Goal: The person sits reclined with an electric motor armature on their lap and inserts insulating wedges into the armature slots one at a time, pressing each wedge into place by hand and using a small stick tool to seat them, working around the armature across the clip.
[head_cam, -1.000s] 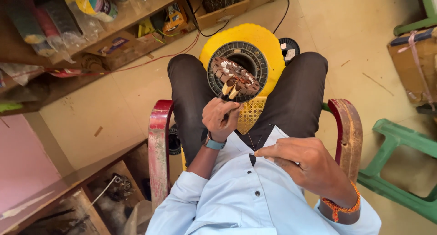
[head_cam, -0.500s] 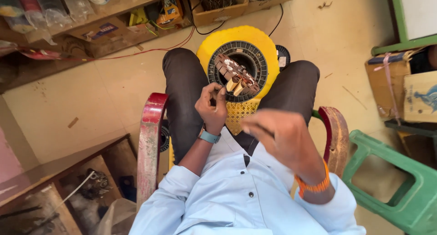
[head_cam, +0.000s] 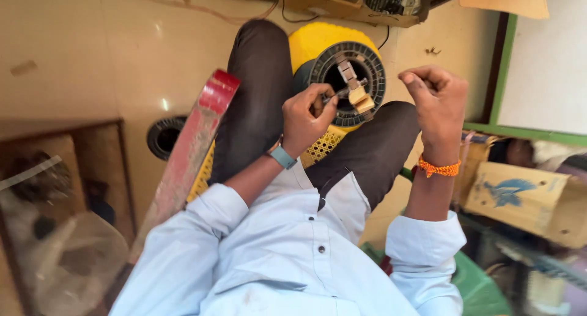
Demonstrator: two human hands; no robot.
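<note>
View: looking down at a seated person's lap, a pale blue shirt and dark trousers.
Left hand [head_cam: 307,115]: fingers closed around a small metal tool [head_cam: 338,96] — its tip reaches into the ring.
Ring [head_cam: 348,83]: a dark round motor stator resting between the knees, on a yellow stool [head_cam: 318,40].
Small blocks [head_cam: 361,99]: two tan pieces sitting at the ring's inner edge, just beside the tool.
Right hand [head_cam: 435,96]: raised beside the ring, fingers curled — whether it pinches anything cannot be told.
Wrists: teal watch [head_cam: 283,157] on the left, orange thread band [head_cam: 438,167] on the right.

A round slotted metal motor stator [head_cam: 350,83] rests on the lap, between left hand [head_cam: 306,117] and raised right hand [head_cam: 435,99].
</note>
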